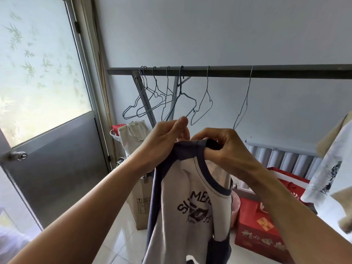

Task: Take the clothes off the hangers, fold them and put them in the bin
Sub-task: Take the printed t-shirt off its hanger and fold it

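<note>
Forearms rise from the lower corners and converge at centre frame, both bare and angled upward toward the rail [247,72].

1. Left hand [167,139]: wrist bent inward, fingers curled, thumb pressed against the forefinger. It pinches the navy shoulder fabric of the shirt [182,199] at the top left edge.
2. Right hand [222,147]: back of the hand toward the camera, fingers hooked down over the navy collar band. It grips the band close beside the left hand.
3. Shirt: white body, navy trim, dark printed lettering on the chest. It hangs free below both hands, in front of the rail and above the floor.
4. Wire hangers [202,103]: several, bare, hooked on the rail behind the hands.
5. Second garment [331,168]: white with a dark print, hanging at the right edge.

Red boxes [262,231] stand on the floor, lower right.
</note>
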### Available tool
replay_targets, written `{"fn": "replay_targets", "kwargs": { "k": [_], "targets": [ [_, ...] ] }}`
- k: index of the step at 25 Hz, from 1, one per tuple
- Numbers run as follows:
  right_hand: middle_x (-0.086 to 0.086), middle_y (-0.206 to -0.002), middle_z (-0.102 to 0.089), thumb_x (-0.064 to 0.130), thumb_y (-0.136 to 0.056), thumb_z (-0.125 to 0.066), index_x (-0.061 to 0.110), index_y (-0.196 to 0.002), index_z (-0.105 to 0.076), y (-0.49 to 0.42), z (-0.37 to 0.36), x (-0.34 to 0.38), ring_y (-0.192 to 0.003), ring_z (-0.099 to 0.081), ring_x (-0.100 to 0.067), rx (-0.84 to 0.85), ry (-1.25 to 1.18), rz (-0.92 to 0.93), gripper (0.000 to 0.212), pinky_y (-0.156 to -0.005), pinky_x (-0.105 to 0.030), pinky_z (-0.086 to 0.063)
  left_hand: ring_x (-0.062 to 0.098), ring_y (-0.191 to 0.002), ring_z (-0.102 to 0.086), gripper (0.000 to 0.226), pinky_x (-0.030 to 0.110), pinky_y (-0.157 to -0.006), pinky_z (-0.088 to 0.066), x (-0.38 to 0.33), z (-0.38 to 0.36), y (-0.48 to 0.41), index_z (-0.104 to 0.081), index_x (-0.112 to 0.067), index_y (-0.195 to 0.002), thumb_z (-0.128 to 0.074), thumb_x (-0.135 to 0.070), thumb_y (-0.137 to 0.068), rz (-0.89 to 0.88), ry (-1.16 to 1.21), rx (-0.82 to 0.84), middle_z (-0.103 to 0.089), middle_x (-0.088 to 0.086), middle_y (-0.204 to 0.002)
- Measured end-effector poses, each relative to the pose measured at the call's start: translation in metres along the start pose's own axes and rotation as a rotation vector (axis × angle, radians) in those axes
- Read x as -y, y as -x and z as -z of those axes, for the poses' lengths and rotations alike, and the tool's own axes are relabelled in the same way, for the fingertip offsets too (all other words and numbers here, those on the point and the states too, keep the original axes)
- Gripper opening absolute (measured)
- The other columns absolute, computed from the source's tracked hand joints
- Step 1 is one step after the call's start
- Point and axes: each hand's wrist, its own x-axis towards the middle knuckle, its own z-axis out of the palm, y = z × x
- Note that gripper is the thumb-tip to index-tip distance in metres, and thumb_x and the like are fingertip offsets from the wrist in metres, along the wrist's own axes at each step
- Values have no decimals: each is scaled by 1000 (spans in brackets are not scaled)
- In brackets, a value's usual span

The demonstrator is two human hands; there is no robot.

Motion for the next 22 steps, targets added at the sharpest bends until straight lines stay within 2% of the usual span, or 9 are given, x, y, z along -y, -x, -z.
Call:
{"fn": "replay_targets", "kwargs": {
  "k": [4,7,11,13,15,19,22],
  "targets": [
    [-5,-66,-66,8,-91,-63,9,-77,-71,0,-3,-3,-61,-60,-12,-94,12,-19,16,-60,-23,-50,12,-63,-53,54,25,-63,-43,-6,-3,7,-64,-11,-71,-44,-57,-91,32,35,37,-59,2,-68],
    [-5,-59,-54,8,-92,-62,0,-71,-62,1,0,-7,-57,-47,-10,-135,-4,-38,23,-53,-22,-42,9,-60,-59,32,20,-56,-48,-12,-1,12,-68,-14,-78,-59,-44,-83,67,34,116,-66,2,-69],
    [-5,-63,-59,5,-90,-63,-2,-73,-62,0,4,-10,-60,-54,-8,-143,-54,-54,19,-57,-21,-48,8,-62,-63,16,17,-55,-51,-19,4,8,-70,-10,-82,-70,-27,-83,167,49,205,-69,3,-74],
    [-14,-69,-64,8,-89,-66,-2,-80,-65,2,5,-17,-65,-57,-13,-113,-52,-65,13,-60,-29,-51,8,-59,-61,13,16,-52,-49,-21,4,6,-67,-9,-82,-69,-21,-86,163,18,189,-68,7,-76],
    [-22,-78,-64,14,-87,-70,-1,-86,-64,7,7,-30,-70,-58,-18,-31,-3,-141,16,-64,-36,-50,8,-58,-60,12,15,-51,-47,-22,5,5,-65,-10,-82,-67,-19,-89,102,-16,134,-68,10,-77],
    [-3,-71,-62,11,-85,-67,14,-80,-63,28,19,-60,-69,-60,-17,79,206,-365,8,-62,-26,-44,12,-62,-59,13,18,-52,-46,-18,21,4,-61,-9,-85,-63,-21,-92,65,-24,47,-69,11,-80],
    [-1,-77,-66,14,-84,-69,19,-78,-64,37,36,-73,-71,-64,-18,63,294,-443,9,-66,-29,-49,9,-65,-61,13,22,-56,-49,-11,45,6,-60,-17,-85,-61,-28,-92,63,-167,50,-72,4,-82]
  ]
}}
